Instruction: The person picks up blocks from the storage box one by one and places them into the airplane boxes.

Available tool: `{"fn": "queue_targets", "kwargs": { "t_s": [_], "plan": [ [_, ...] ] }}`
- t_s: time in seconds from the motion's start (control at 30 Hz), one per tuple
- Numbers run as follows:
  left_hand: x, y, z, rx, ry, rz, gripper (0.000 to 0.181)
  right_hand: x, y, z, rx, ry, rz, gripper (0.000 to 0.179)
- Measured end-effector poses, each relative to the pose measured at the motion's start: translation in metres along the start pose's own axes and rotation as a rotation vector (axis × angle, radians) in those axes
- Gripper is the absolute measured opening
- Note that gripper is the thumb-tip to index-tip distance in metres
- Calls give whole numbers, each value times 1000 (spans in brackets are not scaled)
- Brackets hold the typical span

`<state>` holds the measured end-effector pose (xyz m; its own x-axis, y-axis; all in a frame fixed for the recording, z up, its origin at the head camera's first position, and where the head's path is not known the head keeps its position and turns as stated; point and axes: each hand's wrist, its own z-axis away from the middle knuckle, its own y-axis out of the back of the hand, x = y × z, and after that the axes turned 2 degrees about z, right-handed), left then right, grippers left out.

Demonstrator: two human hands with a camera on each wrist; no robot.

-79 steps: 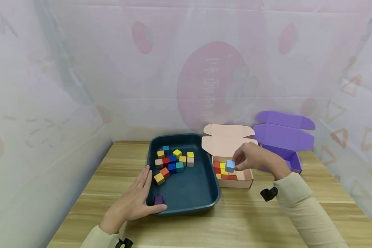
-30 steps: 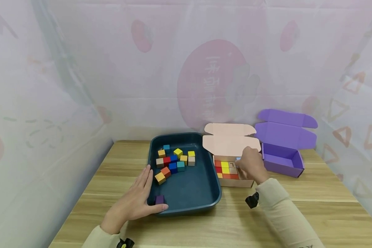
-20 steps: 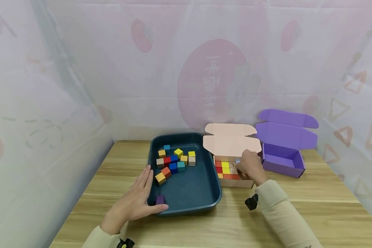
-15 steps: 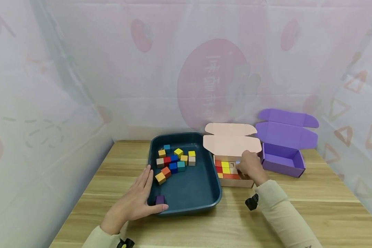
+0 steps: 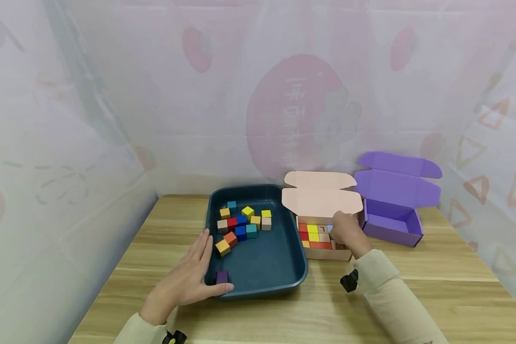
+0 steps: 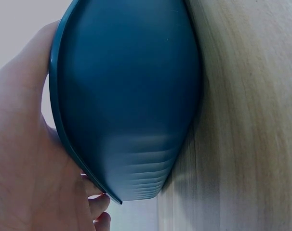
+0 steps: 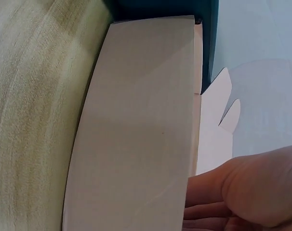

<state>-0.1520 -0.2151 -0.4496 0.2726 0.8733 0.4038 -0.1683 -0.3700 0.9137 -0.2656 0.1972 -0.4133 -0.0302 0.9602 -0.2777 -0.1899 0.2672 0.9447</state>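
Observation:
My left hand (image 5: 187, 277) rests along the left rim of the dark teal tray (image 5: 262, 263), fingers straight and thumb over the front edge beside a purple block (image 5: 221, 277). In the left wrist view the tray's outer wall (image 6: 131, 91) fills the middle. My right hand (image 5: 348, 232) reaches down into the right end of the open peach cardboard box (image 5: 327, 254), its fingertips hidden. A light blue block (image 5: 329, 229) shows partly beside the fingers. Red, yellow and plain wood blocks fill the box's left part. The box's front wall (image 7: 136, 110) hides the fingertips in the right wrist view too.
Several coloured blocks lie in the tray's back half, among them a teal block (image 5: 251, 231) and an orange block (image 5: 230, 239). A purple cardboard box (image 5: 391, 235) stands open to the right of the peach one. Cloth walls surround the wooden table (image 5: 318, 310).
Earlier my right hand pinched the light blue block above the peach box. It then moved down and right into the box with it, and has shifted only slightly since. The left hand stays put.

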Motion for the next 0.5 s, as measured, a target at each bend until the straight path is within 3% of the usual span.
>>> {"fn": "queue_targets", "kwargs": {
  "t_s": [0.27, 0.43, 0.5],
  "plan": [
    [0, -3, 0, -6, 9, 9, 131, -5, 6, 6, 43, 4, -105, 23],
    [0, -2, 0, -11, 14, 16, 132, -20, 20, 10, 77, 60, -125, 35],
    [0, -2, 0, -10, 16, 18, 132, -28, 26, 12, 84, 92, -126, 31]
  ]
}}
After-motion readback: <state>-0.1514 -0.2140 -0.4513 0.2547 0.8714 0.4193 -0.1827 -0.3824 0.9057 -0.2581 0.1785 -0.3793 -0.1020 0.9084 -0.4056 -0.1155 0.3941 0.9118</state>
